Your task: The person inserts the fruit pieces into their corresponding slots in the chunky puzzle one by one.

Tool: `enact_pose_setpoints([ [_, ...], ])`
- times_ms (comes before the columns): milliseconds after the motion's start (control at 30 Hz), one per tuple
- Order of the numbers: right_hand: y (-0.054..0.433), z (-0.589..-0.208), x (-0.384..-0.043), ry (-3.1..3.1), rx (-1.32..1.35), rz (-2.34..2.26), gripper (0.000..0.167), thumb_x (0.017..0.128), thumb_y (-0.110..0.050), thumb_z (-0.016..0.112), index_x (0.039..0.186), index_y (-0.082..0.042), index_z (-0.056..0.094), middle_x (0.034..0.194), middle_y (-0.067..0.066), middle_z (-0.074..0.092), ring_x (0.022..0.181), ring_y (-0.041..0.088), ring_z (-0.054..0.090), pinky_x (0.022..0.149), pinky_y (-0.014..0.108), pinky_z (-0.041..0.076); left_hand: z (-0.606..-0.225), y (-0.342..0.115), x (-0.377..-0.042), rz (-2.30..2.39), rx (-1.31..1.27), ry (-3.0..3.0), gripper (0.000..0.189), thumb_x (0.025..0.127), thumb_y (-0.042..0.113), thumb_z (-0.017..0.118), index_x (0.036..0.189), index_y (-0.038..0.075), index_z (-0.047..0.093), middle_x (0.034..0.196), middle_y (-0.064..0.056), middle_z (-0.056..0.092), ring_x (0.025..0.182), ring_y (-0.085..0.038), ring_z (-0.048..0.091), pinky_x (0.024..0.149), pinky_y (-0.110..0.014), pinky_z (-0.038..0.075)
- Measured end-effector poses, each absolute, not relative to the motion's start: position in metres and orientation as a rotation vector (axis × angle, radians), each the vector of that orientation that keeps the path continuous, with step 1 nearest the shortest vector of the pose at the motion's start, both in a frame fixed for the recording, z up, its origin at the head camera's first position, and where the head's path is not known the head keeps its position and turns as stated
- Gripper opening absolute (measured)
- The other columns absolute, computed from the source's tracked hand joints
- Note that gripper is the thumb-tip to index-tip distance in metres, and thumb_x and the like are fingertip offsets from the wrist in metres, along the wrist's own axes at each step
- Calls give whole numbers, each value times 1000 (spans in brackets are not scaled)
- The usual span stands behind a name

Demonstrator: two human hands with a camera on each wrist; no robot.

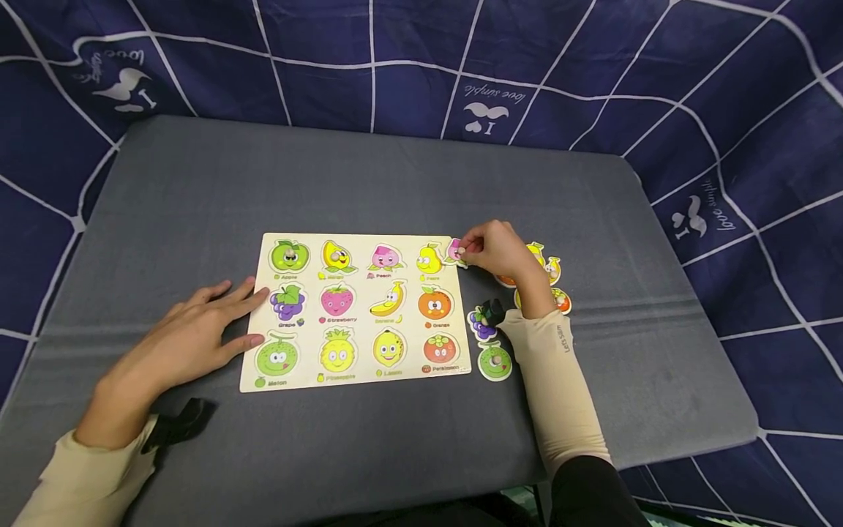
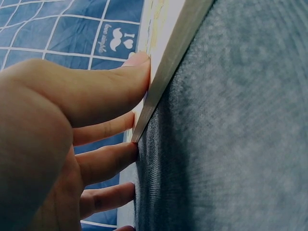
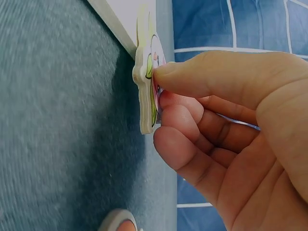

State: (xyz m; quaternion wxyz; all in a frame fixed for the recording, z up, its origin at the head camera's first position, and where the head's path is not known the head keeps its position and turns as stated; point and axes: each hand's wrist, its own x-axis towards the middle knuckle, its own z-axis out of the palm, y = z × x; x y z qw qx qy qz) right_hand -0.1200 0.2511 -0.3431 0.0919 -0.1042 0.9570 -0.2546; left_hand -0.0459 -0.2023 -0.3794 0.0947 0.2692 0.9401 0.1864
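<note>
A cream fruit puzzle board [image 1: 364, 344] lies on the grey table, printed with labelled fruits. Knobs show on its apple piece [image 1: 290, 257] and mango piece [image 1: 336, 257]. At the board's upper right corner, my right hand [image 1: 497, 252] pinches a pink peach piece [image 1: 453, 251] between thumb and fingers. In the right wrist view that peach piece [image 3: 144, 106] stands close beside the board's edge. My left hand [image 1: 191, 329] lies with its fingers spread at the board's left side. Its thumb [image 2: 115, 86] and fingertips touch the board's edge in the left wrist view.
Right of the board lie a grape piece [image 1: 484, 326] and a melon piece [image 1: 495, 361]. More loose pieces, including a persimmon piece [image 1: 562, 300], lie partly hidden behind my right wrist. Blue checked cloth [image 1: 421, 95] hangs around the table.
</note>
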Motion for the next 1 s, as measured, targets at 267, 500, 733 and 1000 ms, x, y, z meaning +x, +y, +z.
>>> enact_pose_setpoints([
  [267,244,-345,-120,2828,-317,-773,8,86,-8,74,90,-1,74,73,5,63,68,20,55,63,29,45,-379,-202,-46,564,805,2791,73,87,36,77,148,8,47,149,-27,39,132,-57,33,99,-70,27],
  [500,238,-345,-121,2828,-326,-751,9,86,-8,74,92,-1,75,74,6,64,69,20,55,65,30,46,-379,-202,-47,565,794,2784,74,86,36,77,148,8,46,149,-27,39,132,-57,33,100,-70,26],
  [733,236,-344,-121,2834,-349,-747,10,86,-9,73,92,-1,75,73,6,64,69,20,55,64,29,46,-380,-202,-47,563,798,2790,73,87,36,77,148,8,47,149,-27,39,132,-57,33,100,-70,26],
  [1000,231,-346,-121,2848,-394,-725,9,87,-10,73,91,-2,75,73,4,64,68,18,55,65,29,45,-380,-201,-47,563,796,2790,73,87,35,77,148,8,47,149,-27,39,133,-56,33,100,-70,26],
])
